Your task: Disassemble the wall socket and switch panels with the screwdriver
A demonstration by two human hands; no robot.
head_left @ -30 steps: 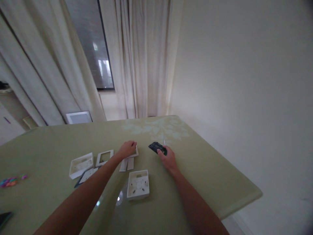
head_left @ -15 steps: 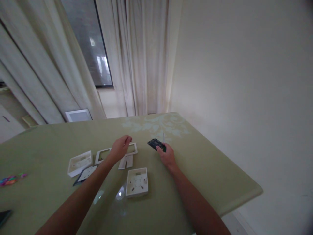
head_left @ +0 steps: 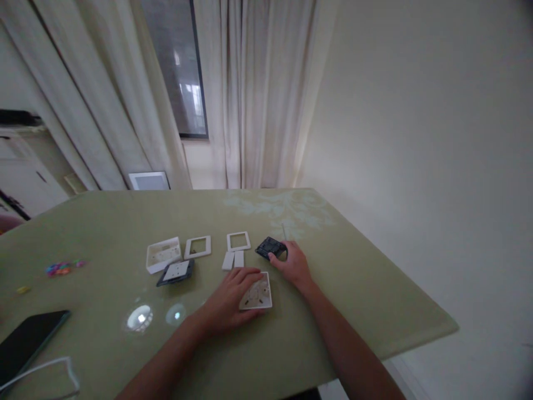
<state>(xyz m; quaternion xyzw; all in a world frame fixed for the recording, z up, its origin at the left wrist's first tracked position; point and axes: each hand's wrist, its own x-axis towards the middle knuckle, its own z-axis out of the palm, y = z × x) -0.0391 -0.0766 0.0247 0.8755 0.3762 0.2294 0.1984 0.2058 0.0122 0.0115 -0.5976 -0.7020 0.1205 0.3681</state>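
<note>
My left hand (head_left: 229,298) is closed around the left side of a square white wall-switch back box (head_left: 259,294), which sits open side up on the table. Part of the box is hidden under my fingers. In my right hand (head_left: 293,266) is a flat black switch module (head_left: 270,248), pinched at its right edge and tilted just off or against the table; I cannot tell which. A thin pale rod (head_left: 284,232) shows just beyond my right hand; whether I hold it is unclear. Two white rocker strips (head_left: 233,260) and a white frame (head_left: 239,240) lie beyond the box.
Farther left are a second white back box (head_left: 163,255), another white frame (head_left: 197,246) and a dark-edged white socket plate (head_left: 176,271). Small colourful pieces (head_left: 62,268), a dark phone-like slab (head_left: 31,336) and a white cable-like loop (head_left: 69,364) lie at left. The table's right edge slopes towards me.
My left hand has come back from near the far white frame and taken hold of the nearer back box. My right hand keeps the black module. The view has turned slightly left.
</note>
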